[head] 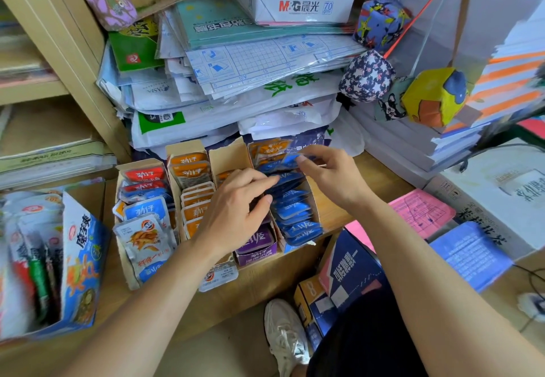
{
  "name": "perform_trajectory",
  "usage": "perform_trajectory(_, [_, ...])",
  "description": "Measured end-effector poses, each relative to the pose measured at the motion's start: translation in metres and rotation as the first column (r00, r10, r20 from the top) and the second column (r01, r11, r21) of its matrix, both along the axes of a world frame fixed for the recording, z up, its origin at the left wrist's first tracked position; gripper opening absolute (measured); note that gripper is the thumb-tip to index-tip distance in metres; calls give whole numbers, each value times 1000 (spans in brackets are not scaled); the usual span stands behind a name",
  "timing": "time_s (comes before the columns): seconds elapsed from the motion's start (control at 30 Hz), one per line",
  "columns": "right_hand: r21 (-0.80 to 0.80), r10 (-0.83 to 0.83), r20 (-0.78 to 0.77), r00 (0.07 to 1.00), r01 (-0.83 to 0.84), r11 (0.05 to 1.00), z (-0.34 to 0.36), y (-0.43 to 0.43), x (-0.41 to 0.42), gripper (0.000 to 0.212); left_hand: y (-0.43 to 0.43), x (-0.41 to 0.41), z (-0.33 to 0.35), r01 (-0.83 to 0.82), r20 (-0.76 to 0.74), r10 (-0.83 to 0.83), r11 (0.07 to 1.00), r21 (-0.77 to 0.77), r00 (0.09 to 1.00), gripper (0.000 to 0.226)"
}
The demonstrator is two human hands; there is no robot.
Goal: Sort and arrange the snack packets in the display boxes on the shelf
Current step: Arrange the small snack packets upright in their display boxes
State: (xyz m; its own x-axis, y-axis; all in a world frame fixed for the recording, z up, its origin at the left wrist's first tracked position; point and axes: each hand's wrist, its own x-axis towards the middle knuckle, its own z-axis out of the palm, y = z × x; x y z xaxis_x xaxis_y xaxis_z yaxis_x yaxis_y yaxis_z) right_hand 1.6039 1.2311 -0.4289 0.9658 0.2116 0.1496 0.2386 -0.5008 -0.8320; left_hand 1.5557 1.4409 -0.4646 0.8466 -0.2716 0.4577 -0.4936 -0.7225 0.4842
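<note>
Several cardboard display boxes stand side by side on the wooden shelf [265, 276]. The leftmost box [125, 258] holds red, blue and white packets. Beside it, a second box [177, 152] holds orange packets [191, 174]. The third box [227, 155] has purple packets [256, 239] at its front. The rightmost box [315, 199] holds a row of blue packets [295, 210] with orange ones behind. My left hand [236, 211] reaches over the third box, its fingers touching the blue row. My right hand [330, 173] pinches a blue packet [287, 160] at the back of the rightmost box.
A large blue snack box [79, 258] full of packets stands at the left. Stacked paper packs [236, 81] tower behind the boxes. Cloth cubes [368, 75] hang at the right. Pink and blue booklets [421, 211] lie at the right; a white shoe [283, 335] shows below.
</note>
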Motion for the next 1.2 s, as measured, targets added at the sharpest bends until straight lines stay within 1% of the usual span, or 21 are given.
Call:
perform_trajectory(0.03, [-14, 22, -44, 999, -22, 1000, 0, 0, -2, 20, 2, 0, 2, -21, 6, 21, 999, -35, 1000, 32])
perform_trajectory(0.07, [-16, 38, -94, 995, -40, 999, -1, -1, -3, 27, 4, 0, 4, -54, 29, 56, 996, -69, 998, 29])
perform_trajectory(0.1, [-19, 52, -135, 989, -55, 998, -2, -2, -5, 34, 6, 0, 7, -102, 65, 109, 991, -90, 992, 25])
perform_trajectory(0.13, [-48, 60, -144, 988, -67, 997, -5, -4, -5, 40, 10, 2, 10, -162, 104, 171, 983, -92, 980, 22])
perform_trajectory(0.2, [-154, 68, -92, 993, -82, 985, -11, -5, -4, 43, 19, 10, 14, -291, 138, 296, 955, -51, 945, 23])
perform_trajectory(0.23, [-205, 65, -69, 996, -78, 976, -13, -4, -4, 40, 25, 14, 15, -348, 128, 347, 937, -11, 929, 25])
perform_trajectory(0.3, [-245, 45, -37, 998, -53, 968, -18, 0, -2, 34, 38, 23, 15, -405, 93, 397, 910, 86, 913, 30])
perform_trajectory(0.4, [-344, -46, 19, 999, 49, 938, -22, 12, 1, 34, 49, 28, 14, -395, 17, 399, 898, 194, 917, 32])
perform_trajectory(0.5, [-424, -138, 101, 985, 168, 890, -20, 24, -2, 34, 55, 30, 17, -347, -61, 372, 904, 252, 926, 35])
perform_trajectory(0.57, [-422, -167, 167, 972, 224, 878, -19, 31, -7, 37, 56, 29, 20, -311, -78, 344, 908, 280, 936, 38])
perform_trajectory(0.6, [-412, -156, 210, 965, 233, 881, -19, 34, -8, 40, 57, 28, 21, -306, -61, 337, 905, 295, 939, 36])
perform_trajectory(0.67, [-353, -110, 265, 958, 203, 913, -20, 39, -8, 45, 55, 26, 22, -325, -18, 346, 896, 302, 938, 28])
perform_trajectory(0.7, [-289, -100, 261, 960, 176, 941, -20, 40, -6, 47, 54, 26, 22, -345, -5, 361, 894, 286, 933, 23])
perform_trajectory(0.77, [-118, -127, 190, 973, 151, 981, -15, 39, -2, 48, 53, 26, 21, -378, 29, 382, 894, 239, 923, 14])
perform_trajectory(0.8, [-51, -155, 148, 977, 165, 985, -11, 38, 1, 46, 53, 27, 20, -393, 52, 392, 894, 213, 919, 11])
perform_trajectory(0.87, [13, -214, 114, 970, 213, 977, -5, 35, 10, 43, 54, 29, 19, -415, 107, 403, 898, 143, 909, 8])
perform_trajectory(0.93, [32, -232, 94, 968, 230, 973, -2, 35, 21, 44, 55, 29, 19, -408, 131, 399, 912, 49, 908, 9])
perform_trajectory(1.03, [33, -180, 1, 984, 180, 983, 6, 41, 32, 49, 53, 25, 20, -414, 118, 425, 904, -110, 897, 9])
perform_trajectory(1.1, [0, -159, -35, 987, 160, 987, 9, 45, 34, 43, 53, 23, 21, -439, 138, 462, 883, -169, 876, 9])
perform_trajectory(1.2, [-23, -181, -41, 983, 180, 983, 7, 45, 37, 26, 55, 20, 25, -442, 151, 491, 855, -271, 858, 9])
